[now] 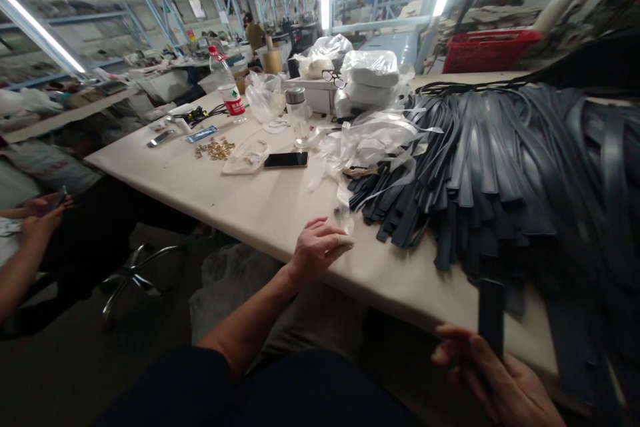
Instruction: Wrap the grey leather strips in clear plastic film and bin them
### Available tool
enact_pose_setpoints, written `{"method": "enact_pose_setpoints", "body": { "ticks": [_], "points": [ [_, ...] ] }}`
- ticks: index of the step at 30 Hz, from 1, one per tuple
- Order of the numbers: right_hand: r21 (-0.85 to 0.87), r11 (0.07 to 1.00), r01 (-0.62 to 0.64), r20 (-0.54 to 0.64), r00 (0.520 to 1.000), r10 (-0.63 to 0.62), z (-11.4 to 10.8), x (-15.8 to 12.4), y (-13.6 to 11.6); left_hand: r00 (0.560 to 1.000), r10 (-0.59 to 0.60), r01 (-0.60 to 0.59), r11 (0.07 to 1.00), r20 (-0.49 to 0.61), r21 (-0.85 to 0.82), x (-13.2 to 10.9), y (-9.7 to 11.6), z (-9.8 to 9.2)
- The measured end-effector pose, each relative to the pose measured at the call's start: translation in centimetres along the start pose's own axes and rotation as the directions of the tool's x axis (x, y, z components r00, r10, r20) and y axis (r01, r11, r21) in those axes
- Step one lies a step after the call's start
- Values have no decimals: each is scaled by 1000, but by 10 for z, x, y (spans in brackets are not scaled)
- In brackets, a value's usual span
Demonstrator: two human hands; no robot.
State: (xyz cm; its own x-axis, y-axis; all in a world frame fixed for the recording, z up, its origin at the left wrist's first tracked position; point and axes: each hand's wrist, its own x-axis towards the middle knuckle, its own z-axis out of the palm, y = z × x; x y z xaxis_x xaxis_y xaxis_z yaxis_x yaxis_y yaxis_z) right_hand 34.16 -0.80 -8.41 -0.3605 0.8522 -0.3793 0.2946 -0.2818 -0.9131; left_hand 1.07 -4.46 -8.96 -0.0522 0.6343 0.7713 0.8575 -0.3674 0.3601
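Observation:
My left hand (319, 248) rests at the near edge of the beige table (260, 203), its fingers pinched on a thin clear plastic strip (345, 213) that trails up toward the pile. My right hand (493, 377) is low at the bottom right, off the table's edge, fingers wrapped round the end of one dark leather strap (491, 317). A big heap of dark grey-blue straps (500, 167) covers the right half of the table, with its nearest ends just right of my left hand.
A black phone (286, 159), small brass fittings (216, 148), a clear jar (299, 117), a water bottle (227, 87), plastic bags (370, 70) and a red basket (487, 50) lie beyond. Another person's hands (37, 213) hold a phone at the left, by a chair base (133, 273).

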Motion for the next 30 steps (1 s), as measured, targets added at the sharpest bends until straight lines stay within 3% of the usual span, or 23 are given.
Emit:
{"method": "enact_pose_setpoints", "body": {
  "ticks": [2,5,8,15,23,25,27,28,30],
  "points": [
    [-48,999,24,137,990,-18,20,6,-21,997,44,-45,999,-58,-19,-2,8,-7],
    [-100,993,68,345,938,-29,49,22,-44,992,92,-97,994,-89,-54,-5,20,-15],
    [-57,996,62,446,895,-31,76,37,-61,989,131,-136,987,-69,-81,-10,28,-20],
    [-36,992,119,454,887,-90,112,59,-85,966,256,-249,956,30,-154,-23,35,-20],
    [99,984,151,322,930,-175,123,81,-91,971,224,-201,955,84,-220,-29,44,-22],
    [94,981,172,308,932,-193,122,82,-91,989,131,-107,951,66,-289,-32,47,-22],
    [82,976,202,287,933,-217,121,81,-91,990,-119,138,909,72,-393,-34,48,-22],
    [75,973,218,276,933,-230,121,80,-91,955,-280,292,837,96,-463,-33,48,-22],
    [45,966,254,260,931,-257,120,79,-90,816,-529,549,582,233,-601,-28,47,-22]
  ]
}}
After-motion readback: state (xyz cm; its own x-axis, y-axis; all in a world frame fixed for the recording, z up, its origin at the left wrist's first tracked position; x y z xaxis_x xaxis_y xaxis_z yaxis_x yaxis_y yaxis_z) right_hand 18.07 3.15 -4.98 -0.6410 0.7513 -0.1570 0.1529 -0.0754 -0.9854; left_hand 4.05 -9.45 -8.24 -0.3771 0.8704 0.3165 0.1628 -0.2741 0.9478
